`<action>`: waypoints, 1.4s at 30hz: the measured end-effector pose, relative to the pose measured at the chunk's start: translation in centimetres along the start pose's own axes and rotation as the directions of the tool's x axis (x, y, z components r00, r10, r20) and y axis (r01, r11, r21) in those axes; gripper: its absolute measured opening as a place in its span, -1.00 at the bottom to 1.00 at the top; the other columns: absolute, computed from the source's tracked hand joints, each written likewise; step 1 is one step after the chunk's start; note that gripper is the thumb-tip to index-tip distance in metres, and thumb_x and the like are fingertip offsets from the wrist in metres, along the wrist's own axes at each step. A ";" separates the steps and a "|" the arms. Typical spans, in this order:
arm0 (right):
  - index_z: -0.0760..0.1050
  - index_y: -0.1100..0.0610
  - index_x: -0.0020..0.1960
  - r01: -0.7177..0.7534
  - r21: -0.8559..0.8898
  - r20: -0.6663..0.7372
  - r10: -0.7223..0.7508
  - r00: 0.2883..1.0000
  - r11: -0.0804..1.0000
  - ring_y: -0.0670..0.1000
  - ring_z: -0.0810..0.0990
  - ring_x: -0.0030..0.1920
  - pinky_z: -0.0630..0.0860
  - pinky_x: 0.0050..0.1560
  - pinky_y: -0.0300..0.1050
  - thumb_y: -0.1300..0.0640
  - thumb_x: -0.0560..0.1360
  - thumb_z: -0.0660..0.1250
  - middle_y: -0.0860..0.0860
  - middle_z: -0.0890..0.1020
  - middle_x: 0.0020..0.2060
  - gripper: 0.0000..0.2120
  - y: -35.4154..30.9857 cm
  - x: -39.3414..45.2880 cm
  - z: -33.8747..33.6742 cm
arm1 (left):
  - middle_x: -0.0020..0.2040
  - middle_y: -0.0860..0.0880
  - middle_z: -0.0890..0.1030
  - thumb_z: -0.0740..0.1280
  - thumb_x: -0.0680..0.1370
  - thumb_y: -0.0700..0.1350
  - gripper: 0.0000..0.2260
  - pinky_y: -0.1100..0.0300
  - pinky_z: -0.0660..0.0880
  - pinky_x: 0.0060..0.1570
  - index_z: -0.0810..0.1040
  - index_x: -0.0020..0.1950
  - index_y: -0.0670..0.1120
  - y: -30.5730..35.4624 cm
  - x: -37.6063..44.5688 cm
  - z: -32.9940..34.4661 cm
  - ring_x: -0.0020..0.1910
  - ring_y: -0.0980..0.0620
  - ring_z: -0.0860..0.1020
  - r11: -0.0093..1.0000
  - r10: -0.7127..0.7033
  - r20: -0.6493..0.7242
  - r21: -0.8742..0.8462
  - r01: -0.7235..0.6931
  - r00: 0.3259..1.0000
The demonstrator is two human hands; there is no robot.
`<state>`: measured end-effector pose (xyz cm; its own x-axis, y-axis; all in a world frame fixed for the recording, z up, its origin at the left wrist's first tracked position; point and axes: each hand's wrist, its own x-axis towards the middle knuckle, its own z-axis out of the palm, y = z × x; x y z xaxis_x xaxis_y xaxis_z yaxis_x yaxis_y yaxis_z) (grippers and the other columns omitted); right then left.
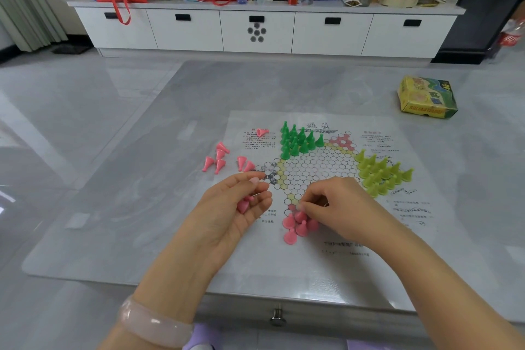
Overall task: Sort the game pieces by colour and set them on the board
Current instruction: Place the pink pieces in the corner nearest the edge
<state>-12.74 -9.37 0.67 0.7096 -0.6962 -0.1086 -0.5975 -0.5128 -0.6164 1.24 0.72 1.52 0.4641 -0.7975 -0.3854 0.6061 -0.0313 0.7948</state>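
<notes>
**Fingers pinching pink pieces into the near corner**

Left hand (241, 207) cups spare pink pieces (245, 203), fingers curled around them; seven loose pink pieces (220, 160) lie left of the board (326, 236). Right hand (338, 204) fingertips pinch one onto the pink cluster (297, 226), about six standing. Best seated upright, one hole each. Green group (298, 140) and yellow-green group (382, 176) look complete; exact counts unclear.
</notes>
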 end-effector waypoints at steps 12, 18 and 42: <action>0.63 0.03 -0.09 0.232 0.091 -0.286 -0.198 0.938 0.969 -0.13 0.53 -0.16 0.43 -0.15 -0.36 0.13 0.49 0.30 -0.09 0.62 -0.22 -0.88 -1.1 -0.2 -0.2 | 0.05 -0.37 0.59 0.18 0.46 -0.31 -0.74 -0.05 0.51 0.14 0.50 0.08 -0.40 0.3 -0.3 0.1 0.02 -0.24 0.62 0.959 -0.160 0.201 -0.200 0.201 0.966; 0.61 0.03 -0.06 0.226 0.376 -0.118 -0.196 0.974 0.899 -0.04 0.63 -0.46 0.58 -0.42 0.04 0.18 0.48 0.32 -0.04 0.49 -0.15 -0.88 -2.6 -0.8 0.4 | 0.17 -0.32 0.56 0.05 0.49 -0.43 -0.67 0.11 0.51 0.12 0.45 0.19 -0.39 0.0 0.0 -0.1 0.17 -0.14 0.56 0.973 -0.153 0.321 -0.114 0.199 0.935; 0.56 0.14 -0.29 -0.044 0.229 -0.136 0.077 0.988 0.972 -0.23 0.48 -0.56 0.30 -0.59 -0.47 0.21 0.43 0.37 -0.08 0.56 -0.46 -0.88 -1.7 0.6 -0.2 | -0.30 -0.15 0.54 0.10 0.49 -0.37 -0.80 0.35 0.44 -0.53 0.51 -0.03 -0.29 0.4 0.4 -1.0 -0.55 0.09 0.48 0.977 -0.148 -0.033 -0.163 0.141 0.988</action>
<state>-11.37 -8.98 1.78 0.6039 -0.7956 -0.0488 -0.5269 -0.3525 -0.7734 2.29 0.99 1.17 0.3899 -0.7639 -0.5143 0.7625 -0.0453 0.6454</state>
